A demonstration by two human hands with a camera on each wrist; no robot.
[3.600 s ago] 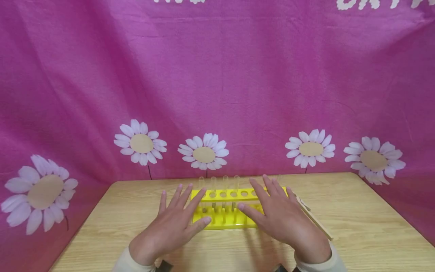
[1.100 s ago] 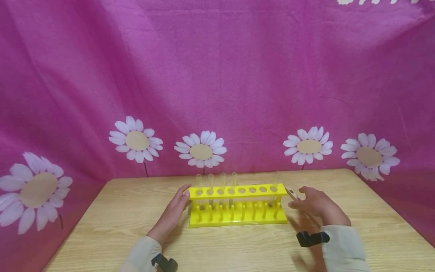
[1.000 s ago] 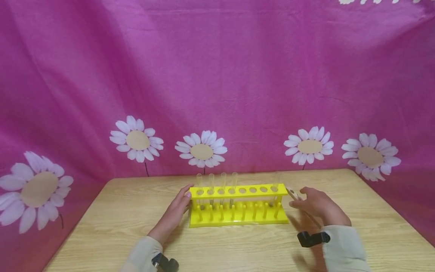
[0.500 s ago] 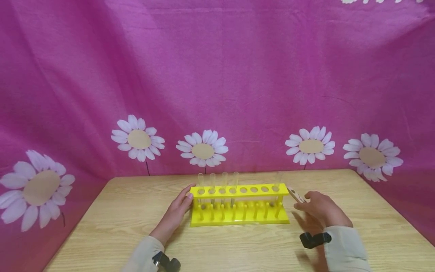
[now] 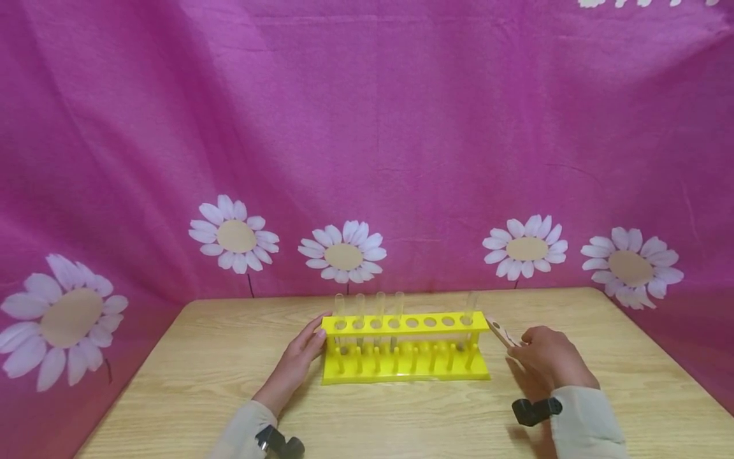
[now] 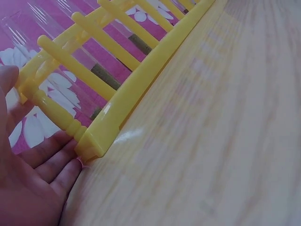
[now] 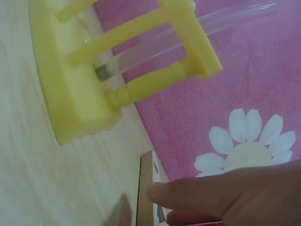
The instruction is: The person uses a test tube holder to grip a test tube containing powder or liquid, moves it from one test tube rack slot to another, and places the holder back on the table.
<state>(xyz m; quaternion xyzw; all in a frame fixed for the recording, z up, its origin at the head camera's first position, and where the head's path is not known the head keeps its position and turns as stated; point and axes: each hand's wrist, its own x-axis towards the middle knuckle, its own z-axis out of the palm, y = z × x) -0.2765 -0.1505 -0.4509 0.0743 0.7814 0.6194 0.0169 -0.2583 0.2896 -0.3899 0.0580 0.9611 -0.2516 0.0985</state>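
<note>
Left hand [image 5: 294, 365] at left end of yellow rack [image 5: 421, 331] — thumb and forefinger pinching end of top bar, other fingers against base corner. Rack upright, mid-tabletop [image 5: 401, 421]. Four glass tubes [image 5: 380, 307] in left holes, fifth tube [image 7: 240, 18] in rightmost, dark matter at bottom. Right hand [image 5: 552, 357] pinching wooden holder [image 7: 146, 169], just beside rack's right end — contact with tabletop hard to tell.
</note>
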